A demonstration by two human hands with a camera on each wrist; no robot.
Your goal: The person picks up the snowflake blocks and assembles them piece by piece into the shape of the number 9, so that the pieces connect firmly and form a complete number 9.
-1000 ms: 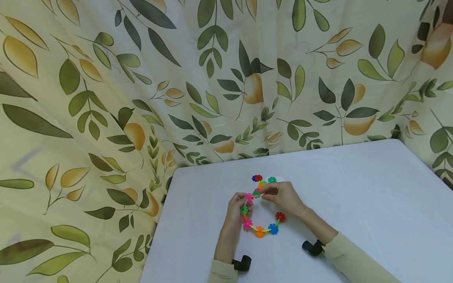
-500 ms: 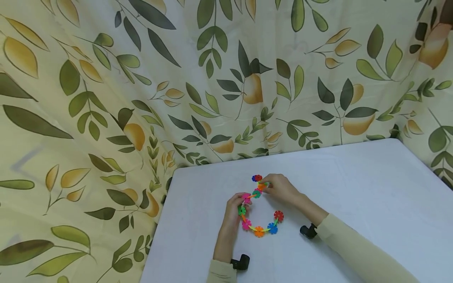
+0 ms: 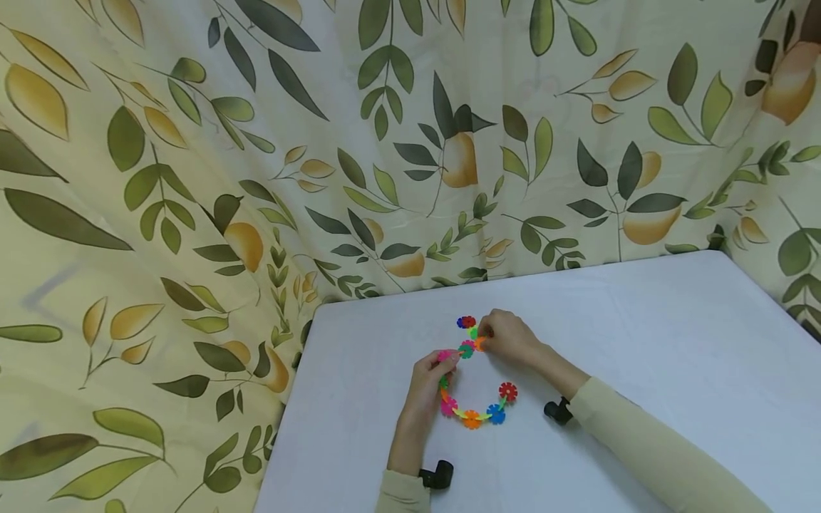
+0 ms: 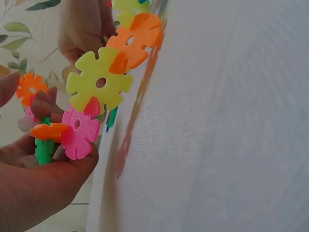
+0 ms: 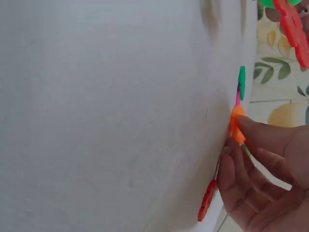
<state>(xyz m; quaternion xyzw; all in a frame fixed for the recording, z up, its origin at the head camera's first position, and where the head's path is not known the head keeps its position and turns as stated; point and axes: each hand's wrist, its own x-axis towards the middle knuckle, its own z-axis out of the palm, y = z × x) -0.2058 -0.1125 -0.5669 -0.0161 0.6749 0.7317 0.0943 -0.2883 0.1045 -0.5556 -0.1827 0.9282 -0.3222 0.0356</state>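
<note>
Right hand (image 3: pixel 511 340) is pinching an orange disc (image 3: pixel 479 344), rightward of and beyond left hand (image 3: pixel 428 381), which is gripping the disc chain (image 3: pixel 449 406).

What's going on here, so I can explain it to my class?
A person's left hand holds a chain of colourful notched discs, curved in an open loop at a white table. The right hand pinches an orange disc near other pieces. The chain's red end disc is free; the loop isn't closed.
</note>
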